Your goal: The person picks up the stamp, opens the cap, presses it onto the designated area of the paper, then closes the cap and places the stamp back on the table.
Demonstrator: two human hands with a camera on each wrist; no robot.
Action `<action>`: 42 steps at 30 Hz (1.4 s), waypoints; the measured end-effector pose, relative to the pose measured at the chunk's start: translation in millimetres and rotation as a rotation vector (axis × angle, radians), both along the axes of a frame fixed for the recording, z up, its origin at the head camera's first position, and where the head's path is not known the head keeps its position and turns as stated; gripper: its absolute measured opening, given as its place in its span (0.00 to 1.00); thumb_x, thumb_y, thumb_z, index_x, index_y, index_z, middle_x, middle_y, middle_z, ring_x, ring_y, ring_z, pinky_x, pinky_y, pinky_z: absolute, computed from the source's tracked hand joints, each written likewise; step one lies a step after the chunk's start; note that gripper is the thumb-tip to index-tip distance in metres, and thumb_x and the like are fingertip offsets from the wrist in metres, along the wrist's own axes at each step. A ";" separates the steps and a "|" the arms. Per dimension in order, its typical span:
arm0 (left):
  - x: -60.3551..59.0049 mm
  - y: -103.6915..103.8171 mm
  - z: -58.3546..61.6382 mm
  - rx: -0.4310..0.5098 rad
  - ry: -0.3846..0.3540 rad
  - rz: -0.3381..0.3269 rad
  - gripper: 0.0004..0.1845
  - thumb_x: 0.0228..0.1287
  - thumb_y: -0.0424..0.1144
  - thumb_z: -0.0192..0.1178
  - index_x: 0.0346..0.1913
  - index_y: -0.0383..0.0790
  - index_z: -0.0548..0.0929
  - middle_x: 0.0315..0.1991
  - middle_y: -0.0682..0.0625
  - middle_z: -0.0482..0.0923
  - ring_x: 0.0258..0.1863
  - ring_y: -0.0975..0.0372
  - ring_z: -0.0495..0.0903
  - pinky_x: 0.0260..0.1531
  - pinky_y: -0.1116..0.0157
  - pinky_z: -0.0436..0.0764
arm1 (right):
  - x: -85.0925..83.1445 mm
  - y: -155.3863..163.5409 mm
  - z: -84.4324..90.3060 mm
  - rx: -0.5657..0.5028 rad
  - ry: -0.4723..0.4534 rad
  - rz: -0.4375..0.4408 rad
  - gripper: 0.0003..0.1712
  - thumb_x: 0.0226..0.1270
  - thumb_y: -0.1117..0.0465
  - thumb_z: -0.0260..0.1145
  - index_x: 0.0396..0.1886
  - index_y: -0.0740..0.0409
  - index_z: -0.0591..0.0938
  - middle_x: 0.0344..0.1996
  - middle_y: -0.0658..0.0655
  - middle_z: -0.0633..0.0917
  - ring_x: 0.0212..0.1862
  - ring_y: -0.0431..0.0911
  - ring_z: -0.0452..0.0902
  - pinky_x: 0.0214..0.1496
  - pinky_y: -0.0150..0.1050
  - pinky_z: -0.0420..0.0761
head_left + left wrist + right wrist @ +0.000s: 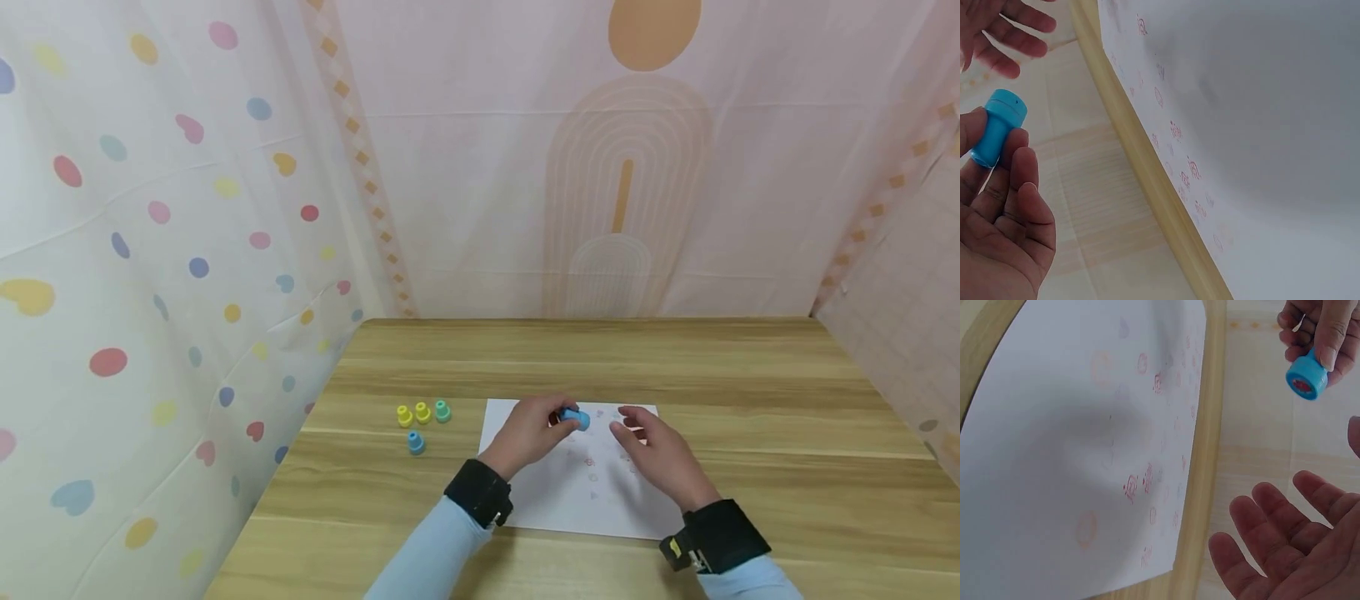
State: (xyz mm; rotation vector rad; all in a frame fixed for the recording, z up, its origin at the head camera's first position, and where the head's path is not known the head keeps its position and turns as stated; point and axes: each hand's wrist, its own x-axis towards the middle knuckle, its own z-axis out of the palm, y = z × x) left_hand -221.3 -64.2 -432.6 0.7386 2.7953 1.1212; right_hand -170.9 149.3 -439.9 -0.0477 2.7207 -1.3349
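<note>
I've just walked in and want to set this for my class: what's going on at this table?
A person's left hand holds a blue stamp in the air, clear of a white sheet of paper that carries small printed marks, many of them reddish. The right hand is held up nearby with nothing in it. On the wooden table, to the left of the paper, stand two yellow stamps, a green stamp and a second blue stamp.
</note>
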 end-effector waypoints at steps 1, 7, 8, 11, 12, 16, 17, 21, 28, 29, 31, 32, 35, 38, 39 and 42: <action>-0.3 -2.2 0.2 -0.011 0.001 0.015 0.12 0.68 0.44 0.64 0.51 0.44 0.83 0.36 0.57 0.78 0.34 0.64 0.73 0.34 0.72 0.76 | -0.3 0.1 -0.5 0.023 0.011 0.002 0.39 0.74 0.38 0.56 0.70 0.63 0.68 0.61 0.68 0.75 0.61 0.63 0.71 0.56 0.57 0.78; -12.0 -25.8 4.3 -0.063 0.034 0.098 0.12 0.71 0.44 0.62 0.52 0.44 0.83 0.38 0.55 0.80 0.34 0.62 0.75 0.34 0.69 0.78 | -0.2 -1.2 -4.0 0.133 0.061 0.015 0.37 0.73 0.42 0.60 0.69 0.64 0.70 0.61 0.70 0.75 0.60 0.64 0.72 0.55 0.59 0.77; -15.0 -31.1 5.2 -0.071 0.039 0.112 0.12 0.71 0.44 0.61 0.52 0.43 0.83 0.39 0.55 0.80 0.34 0.62 0.75 0.35 0.68 0.78 | 0.3 -1.4 -4.6 0.144 0.065 0.017 0.36 0.73 0.44 0.61 0.68 0.64 0.70 0.61 0.70 0.75 0.59 0.64 0.73 0.55 0.59 0.77; -23.3 -47.1 7.5 -0.094 0.055 0.159 0.12 0.72 0.44 0.60 0.52 0.42 0.82 0.40 0.53 0.81 0.35 0.61 0.76 0.36 0.66 0.79 | 1.1 -1.8 -6.4 0.173 0.078 0.027 0.33 0.73 0.47 0.62 0.68 0.65 0.71 0.61 0.70 0.76 0.59 0.64 0.74 0.56 0.60 0.76; -25.3 -52.3 7.9 -0.103 0.062 0.175 0.12 0.72 0.43 0.60 0.52 0.42 0.82 0.41 0.52 0.81 0.35 0.61 0.76 0.37 0.65 0.79 | 0.8 -1.8 -7.4 0.185 0.089 0.030 0.32 0.73 0.48 0.62 0.67 0.65 0.71 0.60 0.70 0.76 0.59 0.64 0.73 0.56 0.60 0.75; -32.2 -73.2 12.3 -0.147 0.113 0.224 0.11 0.72 0.42 0.61 0.51 0.40 0.83 0.41 0.50 0.82 0.36 0.60 0.78 0.38 0.62 0.81 | -0.3 -2.0 -10.5 0.260 0.139 0.048 0.31 0.72 0.50 0.64 0.65 0.66 0.73 0.60 0.70 0.77 0.62 0.65 0.72 0.59 0.62 0.72; -33.2 -78.4 14.2 -0.156 0.120 0.237 0.11 0.71 0.41 0.61 0.50 0.39 0.83 0.41 0.49 0.82 0.36 0.60 0.78 0.38 0.62 0.81 | -0.4 -2.3 -10.6 0.285 0.150 0.052 0.31 0.71 0.51 0.64 0.65 0.67 0.74 0.59 0.71 0.77 0.61 0.66 0.72 0.60 0.62 0.72; -40.1 -99.9 19.2 -0.224 0.176 0.274 0.10 0.70 0.39 0.63 0.47 0.37 0.84 0.39 0.48 0.83 0.34 0.59 0.79 0.38 0.60 0.81 | 1.1 -4.3 -8.8 0.398 0.183 0.065 0.29 0.69 0.52 0.68 0.62 0.67 0.77 0.56 0.71 0.78 0.58 0.65 0.74 0.58 0.62 0.73; -51.4 -138.1 23.4 -0.324 0.157 0.359 0.12 0.69 0.39 0.62 0.49 0.35 0.83 0.39 0.45 0.83 0.36 0.56 0.80 0.40 0.56 0.81 | 4.8 -4.8 -6.5 0.552 0.233 0.080 0.26 0.65 0.53 0.71 0.56 0.65 0.81 0.50 0.70 0.81 0.50 0.63 0.77 0.51 0.62 0.75; -53.2 -143.5 23.5 -0.342 0.148 0.370 0.12 0.69 0.39 0.62 0.49 0.35 0.83 0.40 0.45 0.83 0.36 0.56 0.81 0.40 0.56 0.81 | 5.2 -4.3 -6.9 0.568 0.243 0.084 0.26 0.64 0.53 0.71 0.55 0.65 0.81 0.49 0.69 0.81 0.49 0.63 0.77 0.50 0.62 0.76; -56.2 -154.1 24.0 -0.374 0.132 0.394 0.13 0.69 0.39 0.62 0.51 0.35 0.82 0.41 0.44 0.83 0.37 0.55 0.81 0.41 0.54 0.81 | 5.7 -3.4 -7.4 0.599 0.260 0.091 0.26 0.63 0.53 0.72 0.54 0.66 0.81 0.46 0.68 0.82 0.47 0.61 0.78 0.48 0.60 0.77; -57.7 -159.3 24.5 -0.389 0.126 0.402 0.13 0.69 0.39 0.62 0.51 0.35 0.82 0.41 0.43 0.83 0.37 0.54 0.81 0.41 0.54 0.81 | 5.9 -3.1 -7.7 0.612 0.264 0.092 0.26 0.63 0.53 0.72 0.53 0.66 0.81 0.45 0.68 0.82 0.46 0.61 0.78 0.47 0.59 0.78; -62.1 -175.8 24.9 -0.430 0.116 0.425 0.13 0.69 0.39 0.62 0.51 0.35 0.82 0.40 0.44 0.83 0.36 0.54 0.81 0.39 0.54 0.80 | 6.7 -2.6 -7.9 0.648 0.261 0.094 0.26 0.60 0.53 0.74 0.52 0.66 0.82 0.42 0.66 0.82 0.42 0.58 0.78 0.44 0.57 0.79; -64.4 -191.6 26.2 -0.463 0.096 0.450 0.13 0.70 0.39 0.61 0.50 0.34 0.82 0.38 0.44 0.83 0.35 0.53 0.80 0.37 0.54 0.80 | 7.1 -2.6 -7.7 0.670 0.247 0.095 0.26 0.58 0.53 0.76 0.51 0.65 0.82 0.40 0.65 0.83 0.38 0.56 0.77 0.42 0.54 0.79; -65.3 -196.9 26.5 -0.471 0.091 0.456 0.12 0.70 0.39 0.61 0.49 0.33 0.82 0.37 0.43 0.83 0.34 0.53 0.80 0.37 0.54 0.79 | 7.3 -2.6 -7.5 0.673 0.241 0.097 0.26 0.57 0.54 0.76 0.51 0.65 0.82 0.39 0.65 0.83 0.38 0.55 0.77 0.41 0.54 0.79; -66.6 -213.5 26.1 -0.488 0.072 0.478 0.11 0.70 0.37 0.59 0.46 0.31 0.82 0.35 0.43 0.82 0.33 0.52 0.80 0.36 0.54 0.79 | 8.0 -2.3 -7.1 0.676 0.232 0.100 0.26 0.57 0.54 0.76 0.50 0.65 0.83 0.38 0.64 0.83 0.36 0.54 0.77 0.41 0.53 0.80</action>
